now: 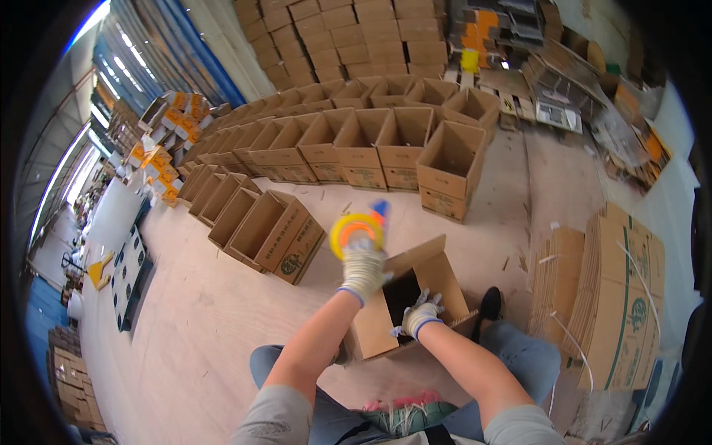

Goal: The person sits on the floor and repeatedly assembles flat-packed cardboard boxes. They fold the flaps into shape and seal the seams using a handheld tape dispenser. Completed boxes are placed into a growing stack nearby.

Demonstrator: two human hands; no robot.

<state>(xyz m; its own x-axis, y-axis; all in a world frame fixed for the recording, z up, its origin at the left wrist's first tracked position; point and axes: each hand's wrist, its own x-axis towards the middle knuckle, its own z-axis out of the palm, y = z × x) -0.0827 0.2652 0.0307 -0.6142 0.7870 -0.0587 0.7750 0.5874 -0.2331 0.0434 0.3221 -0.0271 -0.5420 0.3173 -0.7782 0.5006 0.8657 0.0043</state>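
My gloved left hand (362, 268) is raised over the floor, closed around a tape dispenser (357, 233) with a yellow roll and a blue end; motion blurs it a little. Between my knees lies a cardboard box (374, 326), its flaps spread and its inside dark. My gloved right hand (420, 314) rests at the box's opening with the fingers spread, holding nothing that I can see. How firmly it touches the cardboard, I cannot tell.
Open boxes (271, 233) stand in a short row at left. Longer rows of open boxes (404, 141) run behind, before a tall carton stack (348, 37). Flattened cardboard (623, 304) leans at right with loose white straps. A pallet (132, 278) stands at far left.
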